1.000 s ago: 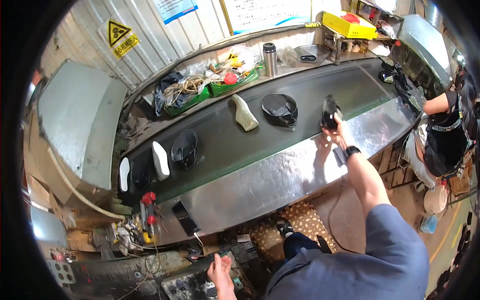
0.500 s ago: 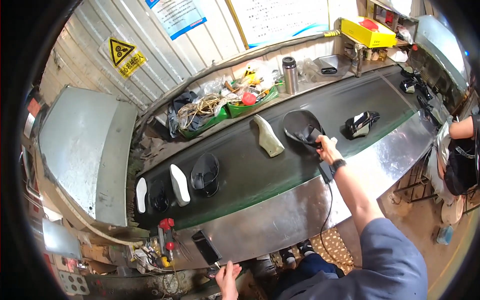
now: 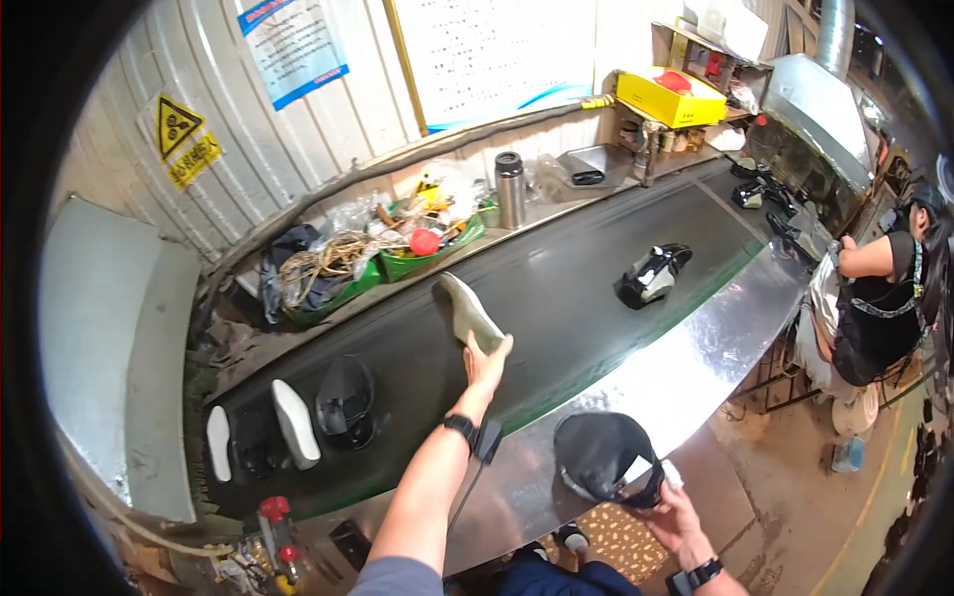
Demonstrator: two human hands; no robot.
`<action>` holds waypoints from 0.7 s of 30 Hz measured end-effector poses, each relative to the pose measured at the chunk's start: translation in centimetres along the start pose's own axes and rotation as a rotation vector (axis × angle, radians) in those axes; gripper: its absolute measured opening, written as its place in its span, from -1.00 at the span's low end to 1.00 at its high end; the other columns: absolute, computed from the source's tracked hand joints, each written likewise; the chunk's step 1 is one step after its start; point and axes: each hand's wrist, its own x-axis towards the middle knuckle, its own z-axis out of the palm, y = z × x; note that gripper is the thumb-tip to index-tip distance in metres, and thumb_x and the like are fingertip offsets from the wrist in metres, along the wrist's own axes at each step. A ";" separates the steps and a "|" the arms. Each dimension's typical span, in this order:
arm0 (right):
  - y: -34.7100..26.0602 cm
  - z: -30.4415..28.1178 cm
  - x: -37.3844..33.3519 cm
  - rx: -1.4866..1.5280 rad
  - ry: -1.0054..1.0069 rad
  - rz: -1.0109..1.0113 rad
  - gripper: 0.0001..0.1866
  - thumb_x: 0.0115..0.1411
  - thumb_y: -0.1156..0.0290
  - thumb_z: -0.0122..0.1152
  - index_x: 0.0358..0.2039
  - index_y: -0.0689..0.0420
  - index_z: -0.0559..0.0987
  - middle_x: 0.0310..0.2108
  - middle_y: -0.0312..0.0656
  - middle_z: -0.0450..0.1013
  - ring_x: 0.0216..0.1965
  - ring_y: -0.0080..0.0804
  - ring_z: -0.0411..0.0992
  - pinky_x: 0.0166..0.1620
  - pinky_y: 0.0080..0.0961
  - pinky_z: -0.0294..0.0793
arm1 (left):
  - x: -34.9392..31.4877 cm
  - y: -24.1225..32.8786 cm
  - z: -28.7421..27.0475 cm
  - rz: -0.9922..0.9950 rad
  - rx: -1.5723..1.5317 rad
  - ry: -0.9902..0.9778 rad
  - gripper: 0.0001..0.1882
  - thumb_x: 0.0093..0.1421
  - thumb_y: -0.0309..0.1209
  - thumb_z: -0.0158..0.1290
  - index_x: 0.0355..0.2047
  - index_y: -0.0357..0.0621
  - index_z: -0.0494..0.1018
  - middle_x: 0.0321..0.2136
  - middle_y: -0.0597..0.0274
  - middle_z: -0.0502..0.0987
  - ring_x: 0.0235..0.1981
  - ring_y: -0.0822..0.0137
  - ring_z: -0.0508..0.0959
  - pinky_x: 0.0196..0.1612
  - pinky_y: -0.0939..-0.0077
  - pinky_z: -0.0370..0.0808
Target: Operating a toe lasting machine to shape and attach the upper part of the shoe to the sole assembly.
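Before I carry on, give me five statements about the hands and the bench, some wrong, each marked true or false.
1. The left hand touches a pale grey-green, foot-shaped last. True.
2. The right hand is empty. False: it holds a black, open, bowl-shaped piece.
3. A silver, cylindrical metal flask stands upright beyond the flat, dark belt. True.
4. The box is left of the flask in the picture. False: the yellow, rectangular box is right of it.
5. A black-and-grey, shoe-shaped piece lies on the belt, right of the last. True.
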 end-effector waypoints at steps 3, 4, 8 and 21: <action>2.0 -1.1 -2.0 0.160 0.014 -0.011 -0.40 0.26 0.36 0.33 0.27 -0.01 0.33 0.13 -0.22 0.46 0.14 -0.17 0.46 0.23 0.17 0.38 | 1.8 2.7 5.3 -0.264 0.281 0.195 0.24 -0.06 0.10 0.34 0.48 0.24 -0.21 0.36 -0.28 -0.02 0.37 -0.17 0.04 0.31 -0.18 0.12; 1.9 -0.5 -2.6 0.150 -0.005 0.005 -0.39 0.25 0.39 0.33 0.28 -0.01 0.32 0.14 -0.23 0.45 0.15 -0.18 0.45 0.24 0.15 0.38 | 2.3 2.3 5.8 -0.273 0.390 0.264 0.20 -0.05 -0.04 0.34 0.47 0.27 -0.19 0.28 -0.22 0.10 0.28 -0.12 0.17 0.26 -0.11 0.20; 2.5 -1.8 -2.1 0.020 -0.077 0.032 -0.40 0.29 0.43 0.27 0.30 0.07 0.28 0.17 -0.18 0.43 0.16 -0.17 0.44 0.20 0.07 0.43 | 2.3 0.6 4.3 -0.239 0.374 0.256 0.10 -0.03 -0.20 0.32 0.46 0.30 -0.08 0.28 -0.16 0.11 0.25 -0.11 0.21 0.24 -0.12 0.23; -1.5 -0.1 2.8 0.305 -0.118 0.116 -0.65 0.43 0.24 -0.01 0.12 0.14 0.46 0.05 -0.09 0.53 0.06 -0.15 0.50 0.14 -0.07 0.48 | -28.2 0.4 -12.8 1.065 0.712 -0.170 -0.46 -0.15 -0.45 0.24 -0.05 0.16 0.60 0.15 0.03 0.36 0.19 0.00 0.32 0.17 0.04 0.27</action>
